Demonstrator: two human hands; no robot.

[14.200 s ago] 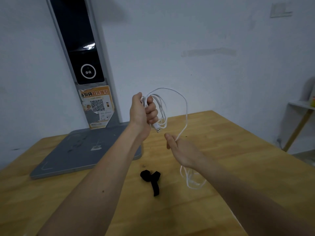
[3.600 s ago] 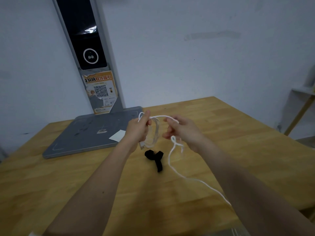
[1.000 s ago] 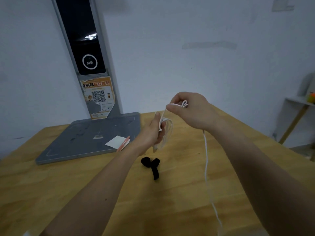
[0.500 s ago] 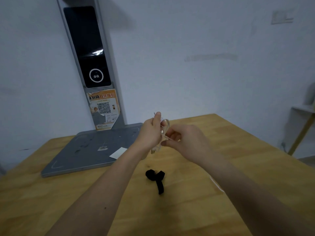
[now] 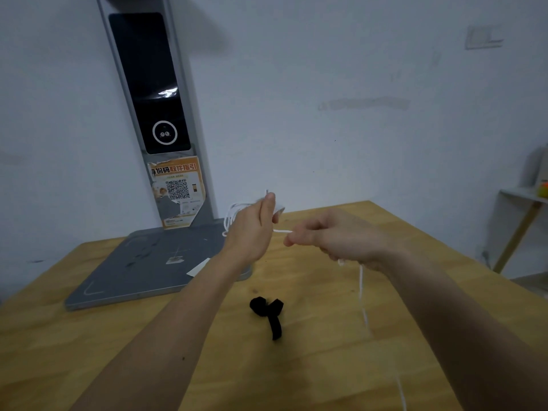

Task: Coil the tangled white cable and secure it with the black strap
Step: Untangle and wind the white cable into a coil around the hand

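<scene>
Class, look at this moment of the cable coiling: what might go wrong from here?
1. The left hand grips the white cable loops loosely; they may slip and unravel.
2. The tail hanging below the right hand may drag and snag at the table edge.
3. With both hands busy, reaching the black strap risks losing the coil.

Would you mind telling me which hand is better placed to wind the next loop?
Right hand: it pinches the free run of white cable, while the left hand grips the coil.
</scene>
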